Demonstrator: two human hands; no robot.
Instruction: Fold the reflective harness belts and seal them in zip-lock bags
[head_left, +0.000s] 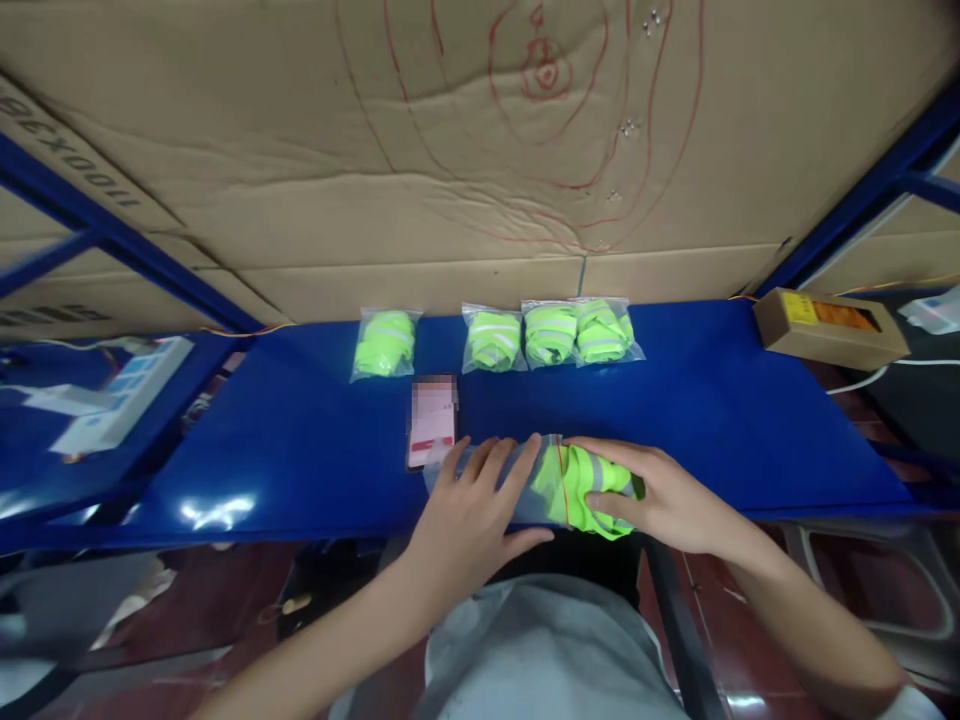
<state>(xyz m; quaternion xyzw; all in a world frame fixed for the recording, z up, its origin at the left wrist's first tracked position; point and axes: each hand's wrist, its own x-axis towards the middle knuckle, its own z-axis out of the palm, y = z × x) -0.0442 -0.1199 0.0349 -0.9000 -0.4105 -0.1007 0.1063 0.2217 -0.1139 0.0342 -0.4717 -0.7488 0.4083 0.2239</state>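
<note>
A neon yellow-green bundle with grey reflective bands, seemingly a folded reflective vest (pixel 581 475), lies at the table's front edge, partly inside a clear zip bag (pixel 551 508) with a red line across its mouth. My right hand (pixel 656 495) grips the vest's outer end, thumb on top and fingers around the far side. Flat on the bag's left part rests my left hand (pixel 476 505), its fingers spread and thumb apart. Just beyond those fingertips is a phone (pixel 433 420) with a lit pinkish screen. How far the vest reaches into the bag is partly hidden by my left hand.
Several bagged neon bundles (pixel 493 340) line the back of the blue table (pixel 300 440), below a cardboard wall (pixel 300 220) with red drawn rings. A brown box (pixel 832 328) stands back right. A white power strip (pixel 124 395) lies at left; blue frame posts flank both sides.
</note>
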